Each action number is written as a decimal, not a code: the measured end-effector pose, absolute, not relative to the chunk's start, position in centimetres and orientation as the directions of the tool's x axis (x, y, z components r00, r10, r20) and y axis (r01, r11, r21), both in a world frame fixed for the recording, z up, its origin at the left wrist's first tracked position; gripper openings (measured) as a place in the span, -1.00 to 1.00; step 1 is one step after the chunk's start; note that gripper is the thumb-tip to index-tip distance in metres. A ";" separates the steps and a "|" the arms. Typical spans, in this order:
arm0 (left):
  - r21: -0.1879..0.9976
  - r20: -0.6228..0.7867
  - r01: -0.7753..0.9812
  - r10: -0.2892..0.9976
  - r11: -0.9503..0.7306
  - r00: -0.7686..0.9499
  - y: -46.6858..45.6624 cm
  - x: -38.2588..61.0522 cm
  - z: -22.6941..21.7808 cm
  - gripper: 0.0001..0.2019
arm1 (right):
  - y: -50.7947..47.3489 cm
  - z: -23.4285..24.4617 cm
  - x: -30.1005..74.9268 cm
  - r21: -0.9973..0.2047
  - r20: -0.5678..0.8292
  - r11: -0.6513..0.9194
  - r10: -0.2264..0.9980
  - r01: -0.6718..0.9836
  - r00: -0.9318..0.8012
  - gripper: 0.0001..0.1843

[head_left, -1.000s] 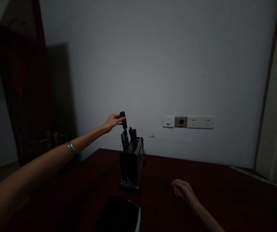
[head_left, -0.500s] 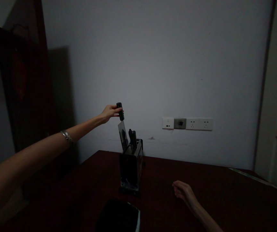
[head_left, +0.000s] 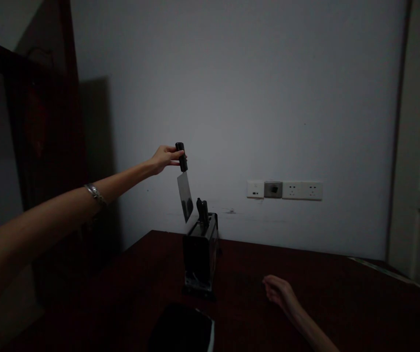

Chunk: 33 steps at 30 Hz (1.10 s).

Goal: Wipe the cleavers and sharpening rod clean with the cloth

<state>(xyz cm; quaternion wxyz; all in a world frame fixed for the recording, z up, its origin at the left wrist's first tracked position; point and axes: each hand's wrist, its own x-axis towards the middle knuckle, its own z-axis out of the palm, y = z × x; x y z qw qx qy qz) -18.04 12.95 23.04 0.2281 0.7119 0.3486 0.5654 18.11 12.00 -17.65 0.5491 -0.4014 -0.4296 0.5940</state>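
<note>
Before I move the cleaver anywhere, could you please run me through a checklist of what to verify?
1. Left hand grips the cleaver by its handle: ok.
2. Blade tip fully clear of the knife block: cannot tell, the picture is too dim.
3. Right hand apart from the blade, resting on the table: ok.
4. Other knives seated in the block: ok.
5. Block upright: ok.

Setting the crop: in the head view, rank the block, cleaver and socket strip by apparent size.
1. Block
2. Socket strip, farther off on the wall
3. Cleaver, close to the strip in area, so the order of those two is unsure
</note>
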 end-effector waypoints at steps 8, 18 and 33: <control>0.702 0.654 0.244 0.741 -0.669 0.151 10.4 -16.8 25.0 -0.81 | 11.2 -15.1 18.8 -0.944 -0.022 -0.048 0.996 -0.325 -0.084 -0.78; 0.714 0.678 0.137 0.727 -0.687 0.110 7.9 -13.8 25.8 -0.86 | 7.4 -6.4 21.3 -0.954 0.129 0.082 0.980 -0.289 -0.150 -0.78; 0.681 0.701 -0.001 0.651 -0.732 0.290 4.6 -6.5 17.0 -0.70 | -0.1 2.8 20.9 -0.968 0.219 0.178 0.945 -0.177 -0.244 -0.76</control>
